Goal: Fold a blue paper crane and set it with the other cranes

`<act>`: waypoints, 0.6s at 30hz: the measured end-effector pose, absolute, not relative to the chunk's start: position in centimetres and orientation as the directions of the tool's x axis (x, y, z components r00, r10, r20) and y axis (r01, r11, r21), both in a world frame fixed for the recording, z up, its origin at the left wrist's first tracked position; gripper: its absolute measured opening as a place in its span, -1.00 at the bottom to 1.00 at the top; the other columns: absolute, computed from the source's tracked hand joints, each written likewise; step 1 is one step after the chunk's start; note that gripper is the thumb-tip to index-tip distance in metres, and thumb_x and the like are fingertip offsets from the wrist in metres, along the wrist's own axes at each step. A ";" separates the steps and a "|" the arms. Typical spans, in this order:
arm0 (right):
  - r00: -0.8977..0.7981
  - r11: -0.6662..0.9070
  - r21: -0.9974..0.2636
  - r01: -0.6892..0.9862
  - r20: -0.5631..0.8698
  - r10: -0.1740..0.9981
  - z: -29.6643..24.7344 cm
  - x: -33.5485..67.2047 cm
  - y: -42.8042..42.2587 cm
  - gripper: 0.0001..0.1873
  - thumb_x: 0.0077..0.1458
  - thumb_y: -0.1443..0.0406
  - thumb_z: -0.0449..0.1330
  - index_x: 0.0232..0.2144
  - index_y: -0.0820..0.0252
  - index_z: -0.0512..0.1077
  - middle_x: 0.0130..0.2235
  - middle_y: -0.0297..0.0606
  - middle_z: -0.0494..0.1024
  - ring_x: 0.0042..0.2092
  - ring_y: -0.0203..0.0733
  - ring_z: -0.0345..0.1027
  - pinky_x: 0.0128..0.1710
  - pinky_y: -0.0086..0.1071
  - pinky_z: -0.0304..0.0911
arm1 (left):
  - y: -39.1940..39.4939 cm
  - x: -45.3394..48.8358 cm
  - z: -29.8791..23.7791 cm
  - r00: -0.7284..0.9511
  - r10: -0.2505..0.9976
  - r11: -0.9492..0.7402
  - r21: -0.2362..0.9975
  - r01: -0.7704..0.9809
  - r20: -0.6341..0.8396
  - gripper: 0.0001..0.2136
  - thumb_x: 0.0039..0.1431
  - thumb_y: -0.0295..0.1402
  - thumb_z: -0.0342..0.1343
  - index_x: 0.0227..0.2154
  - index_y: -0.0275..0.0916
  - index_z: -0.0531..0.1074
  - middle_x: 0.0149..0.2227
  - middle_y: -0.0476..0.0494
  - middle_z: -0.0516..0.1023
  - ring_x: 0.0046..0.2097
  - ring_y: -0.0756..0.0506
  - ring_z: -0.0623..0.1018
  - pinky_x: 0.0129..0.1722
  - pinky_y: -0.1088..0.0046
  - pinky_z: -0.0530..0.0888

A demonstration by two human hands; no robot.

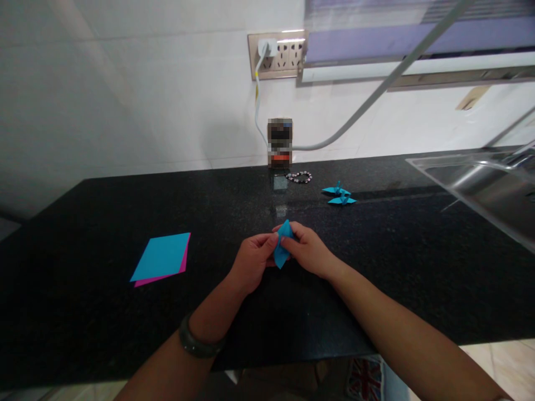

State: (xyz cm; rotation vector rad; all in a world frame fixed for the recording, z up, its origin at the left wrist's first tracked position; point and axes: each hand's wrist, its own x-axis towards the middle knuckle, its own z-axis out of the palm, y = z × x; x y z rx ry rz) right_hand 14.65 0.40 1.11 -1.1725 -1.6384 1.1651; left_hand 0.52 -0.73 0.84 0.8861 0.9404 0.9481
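A folded piece of blue origami paper [282, 252], narrow and pointed at top and bottom, is held between both hands over the dark countertop. My left hand [256, 257] pinches its left side, thumb on the near face. From the right, my right hand [310, 249] grips it with the thumb pressed on the paper; its other fingers are partly hidden behind. Farther back to the right stand two finished blue paper cranes [342, 199], close together. Off to the left lie flat square sheets, a blue sheet [163, 253] on top of a pink sheet [184, 262].
A phone-like device [280, 139], blurred out, leans on the wall with a beaded strap [301, 177] beside it. A white cable [257, 100] runs to the wall socket [278, 54]. A grey hose [363, 108] crosses the upper right. The steel sink [501, 189] is at the right.
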 end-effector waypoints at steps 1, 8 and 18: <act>-0.233 0.144 -0.962 0.232 0.089 0.968 1.1 14.7 0.4 -0.78 0.01 0.30 0.04 -0.26 0.19 0.37 -0.43 -0.32 0.42 -0.43 -0.30 0.29 -0.41 -0.40 0.25 | -0.7 0.5 0.8 0.281 0.927 0.320 0.914 -0.248 -0.249 -0.68 -0.05 -0.17 0.13 -0.30 -0.32 0.44 -0.50 -0.09 0.49 -0.48 -0.01 0.48 -0.44 0.44 0.43; -0.119 0.194 -0.945 0.262 0.168 0.979 1.5 14.8 0.6 -0.87 -0.02 0.28 0.08 -0.49 0.22 0.37 -0.49 -0.32 0.38 -0.46 -0.32 0.25 -0.43 -0.41 0.21 | -0.8 0.6 0.9 0.219 0.944 0.288 0.941 -0.175 -0.248 -0.70 -0.06 -0.18 0.13 -0.34 -0.32 0.46 -0.50 -0.10 0.50 -0.51 -0.01 0.47 -0.44 0.43 0.44; -0.117 0.147 -0.966 0.214 0.124 0.985 1.1 14.7 0.5 -0.79 0.04 0.23 0.01 -0.31 0.19 0.37 -0.54 -0.37 0.35 -0.56 -0.36 0.18 -0.55 -0.45 0.15 | -0.7 0.5 0.8 0.186 0.960 0.226 0.971 -0.080 -0.208 -0.74 -0.07 -0.18 0.13 -0.40 -0.28 0.49 -0.53 -0.08 0.51 -0.50 -0.03 0.47 -0.46 0.43 0.41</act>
